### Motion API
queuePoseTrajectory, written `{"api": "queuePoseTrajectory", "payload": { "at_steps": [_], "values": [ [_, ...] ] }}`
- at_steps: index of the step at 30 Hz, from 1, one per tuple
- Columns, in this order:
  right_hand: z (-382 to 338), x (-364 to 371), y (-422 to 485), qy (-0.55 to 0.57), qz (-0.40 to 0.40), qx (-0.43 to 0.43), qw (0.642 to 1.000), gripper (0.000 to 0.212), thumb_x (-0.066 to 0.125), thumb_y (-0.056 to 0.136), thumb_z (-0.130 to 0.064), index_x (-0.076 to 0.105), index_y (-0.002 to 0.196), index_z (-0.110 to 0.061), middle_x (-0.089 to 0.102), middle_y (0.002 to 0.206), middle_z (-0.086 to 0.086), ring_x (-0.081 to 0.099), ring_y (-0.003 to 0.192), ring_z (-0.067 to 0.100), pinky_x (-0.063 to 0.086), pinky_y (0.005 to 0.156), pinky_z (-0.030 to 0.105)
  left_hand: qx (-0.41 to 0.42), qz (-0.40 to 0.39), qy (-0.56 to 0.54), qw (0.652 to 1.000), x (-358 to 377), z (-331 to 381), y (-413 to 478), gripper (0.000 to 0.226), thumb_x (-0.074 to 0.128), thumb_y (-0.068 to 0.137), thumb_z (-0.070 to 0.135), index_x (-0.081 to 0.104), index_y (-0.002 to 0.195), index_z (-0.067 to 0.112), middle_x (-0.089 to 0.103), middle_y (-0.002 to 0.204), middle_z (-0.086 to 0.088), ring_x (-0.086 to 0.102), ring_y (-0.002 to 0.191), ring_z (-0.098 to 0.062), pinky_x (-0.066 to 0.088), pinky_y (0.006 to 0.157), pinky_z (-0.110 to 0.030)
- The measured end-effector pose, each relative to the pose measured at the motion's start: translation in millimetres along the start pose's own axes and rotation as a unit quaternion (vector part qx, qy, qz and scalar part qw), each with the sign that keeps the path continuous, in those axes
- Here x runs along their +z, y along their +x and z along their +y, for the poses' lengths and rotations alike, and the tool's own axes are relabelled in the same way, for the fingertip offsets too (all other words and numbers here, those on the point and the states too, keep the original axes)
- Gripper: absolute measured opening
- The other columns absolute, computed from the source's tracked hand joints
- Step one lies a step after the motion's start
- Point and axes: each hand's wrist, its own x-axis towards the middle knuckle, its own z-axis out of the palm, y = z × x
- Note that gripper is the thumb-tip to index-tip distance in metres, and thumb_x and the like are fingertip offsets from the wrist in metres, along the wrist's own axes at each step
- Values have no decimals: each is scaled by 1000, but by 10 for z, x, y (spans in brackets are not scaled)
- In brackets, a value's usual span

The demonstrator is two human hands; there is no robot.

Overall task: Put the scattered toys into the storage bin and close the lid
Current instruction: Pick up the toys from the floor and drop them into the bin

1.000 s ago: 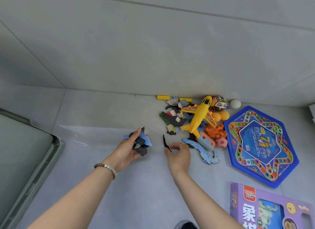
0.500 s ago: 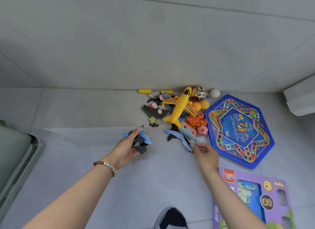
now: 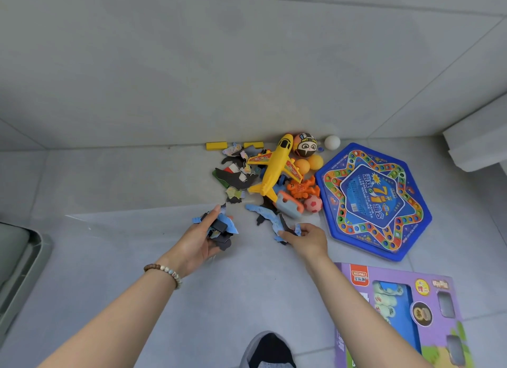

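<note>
My left hand point(image 3: 199, 241) holds a bunch of blue and black flat puzzle pieces point(image 3: 220, 226) just above the floor. My right hand point(image 3: 308, 240) is closed on the near end of a long blue and black puzzle piece point(image 3: 270, 216) that still lies on the floor. Beyond them sits the toy pile: a yellow plane point(image 3: 275, 167), an orange crab point(image 3: 301, 188), a pink ball point(image 3: 312, 204), orange balls point(image 3: 308, 163), a face-painted ball point(image 3: 305, 145), a white ball point(image 3: 332, 142) and dark flat pieces point(image 3: 236, 177). The grey storage bin point(image 3: 24, 266) shows at the left edge.
A blue hexagonal game board point(image 3: 373, 200) lies right of the pile. A purple toy box point(image 3: 397, 312) lies at the lower right. Two yellow blocks point(image 3: 216, 145) rest against the wall. A clear plastic sheet point(image 3: 123, 225) covers the floor. My shoe point(image 3: 270, 350) is at the bottom.
My right hand moved from the middle to the right and took hold of the long blue piece by the pile. The left hand kept its bunch of pieces. The view shifted right.
</note>
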Motion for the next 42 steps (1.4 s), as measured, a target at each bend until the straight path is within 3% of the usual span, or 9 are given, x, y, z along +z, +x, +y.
{"api": "queuePoseTrajectory", "payload": {
  "at_steps": [6,17,22,27,30,32,35,39,42],
  "values": [
    [-71,21,-38,0,-34,-3,999,22,83,67,-21,63,73,-15,53,66,0,46,61,15,36,56,24,-2,8,-23,1000,-66,18,-32,37,51,92,41,64,99,7,58,88,-7,48,81,-21,46,75,-30],
    [-67,-37,-100,10,3,-8,1000,35,83,69,-21,50,59,-15,44,59,-1,37,56,13,29,50,24,-20,5,-1,1000,-144,-45,-32,46,50,92,44,63,108,3,58,63,-2,49,68,-21,47,72,-30],
    [-76,22,-107,22,3,-10,1000,33,83,68,-21,52,62,-16,49,63,0,42,59,15,33,54,25,-12,12,-8,1000,-172,-41,-13,41,50,92,43,63,109,7,62,90,-6,52,83,-22,49,83,-33],
    [-43,35,-163,69,-18,-5,997,34,82,70,-17,49,65,-14,49,68,1,44,62,14,34,54,20,-14,6,1,1000,-178,-41,-17,41,50,92,43,63,105,7,58,91,-8,47,87,-23,47,80,-32],
    [-71,26,-200,143,-49,10,988,33,80,72,-13,48,66,-13,52,66,3,49,54,7,39,51,13,-7,9,2,1000,-162,-2,-52,43,51,91,43,63,108,5,59,79,-5,49,76,-22,48,74,-30],
    [-121,38,-233,172,-65,23,983,36,80,72,-14,45,64,-15,48,69,4,45,60,12,37,55,17,12,10,8,1000,-153,79,-101,38,51,92,42,64,107,10,61,86,-5,49,77,-23,50,70,-30],
    [-305,43,-338,192,-87,26,977,36,79,73,-11,44,65,-15,54,73,6,50,67,16,37,61,21,46,19,25,998,-166,303,-237,31,49,94,40,65,107,17,63,99,-5,54,75,-22,49,73,-32],
    [-917,35,-680,207,-148,-11,967,26,76,75,-5,50,74,-11,67,73,0,62,69,16,49,67,28,94,18,65,993,-252,807,-616,40,48,94,43,64,111,11,63,73,2,57,59,-16,49,72,-32],
    [-1590,79,-1052,208,-190,-66,957,27,76,74,-6,50,75,-12,68,83,10,61,72,22,48,71,35,148,20,118,982,-407,1251,-1115,44,48,93,48,66,94,7,62,82,-7,56,58,-19,51,73,-33]
  ]
}}
